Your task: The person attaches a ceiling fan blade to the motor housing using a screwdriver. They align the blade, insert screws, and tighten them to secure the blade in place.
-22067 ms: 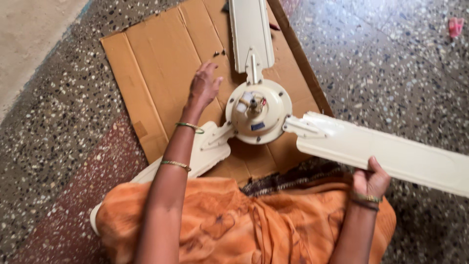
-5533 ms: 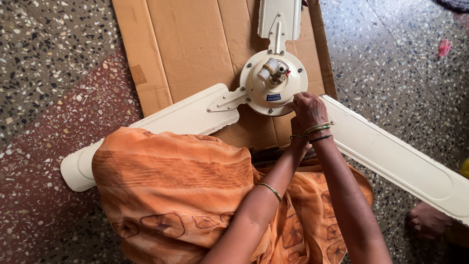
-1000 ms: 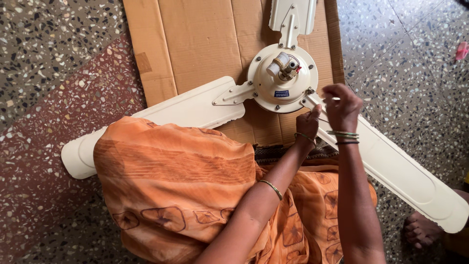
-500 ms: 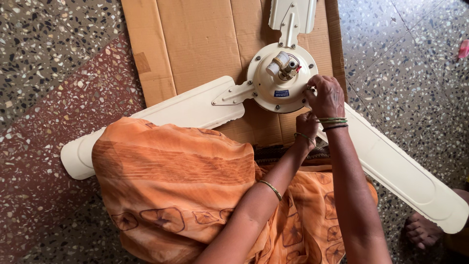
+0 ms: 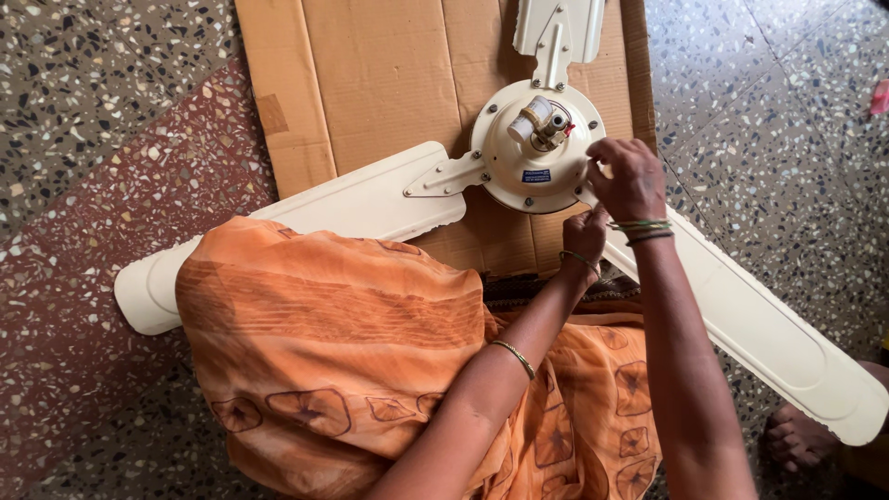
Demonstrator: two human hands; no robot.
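Nearest the camera, orange cloth covers the lap and drapes over part of the left blade, hiding how that blade sits. The left hand is curled under the joint where the right blade meets the motor; what its fingers grip I cannot tell. The right hand sits at the motor's rim, fingertips pressed together as if pinching something small, hidden by the fingers. A screw or nut there could slip, roll off the cardboard and vanish on the speckled floor. The long right blade juts out unsupported; a knock could twist its bracket. Farther off, the top blade runs out of view.
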